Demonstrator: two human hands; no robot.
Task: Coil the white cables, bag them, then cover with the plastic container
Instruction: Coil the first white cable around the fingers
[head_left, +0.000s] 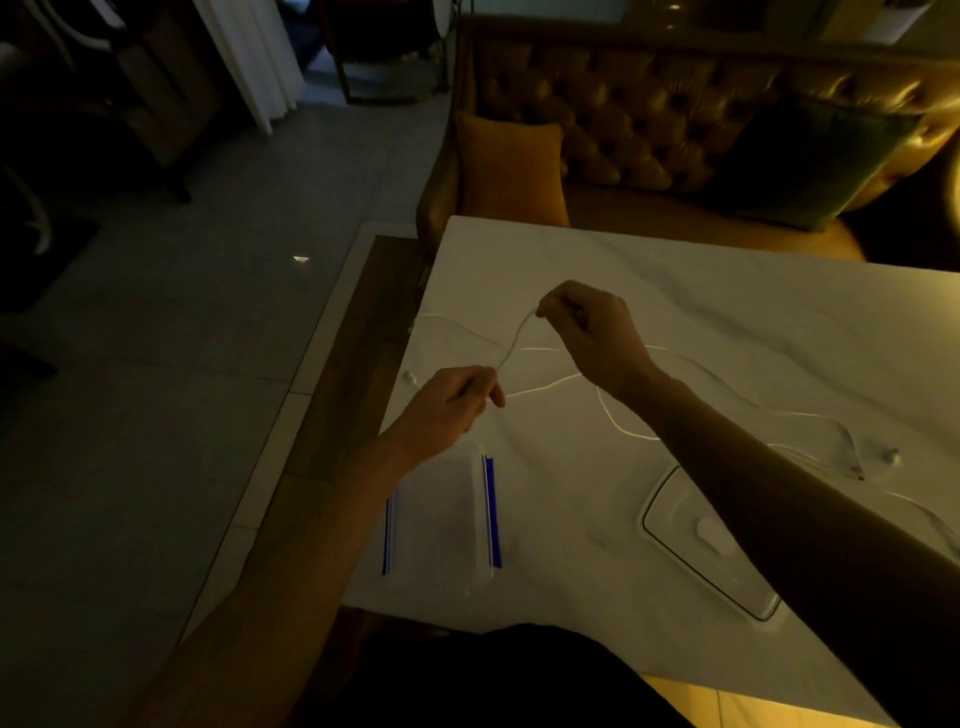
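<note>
Left hand and right hand both pinch the white cable, a short stretch lifted between them. The rest trails in loose loops across the marble table. Zip bag lies under the left wrist, and the plastic container sits beneath the right forearm.

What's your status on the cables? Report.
Left hand and right hand both pinching one white cable, strand raised between them. Rest sprawled loose on table, uncoiled. Bag flat and container nearby, neither blocking.
</note>
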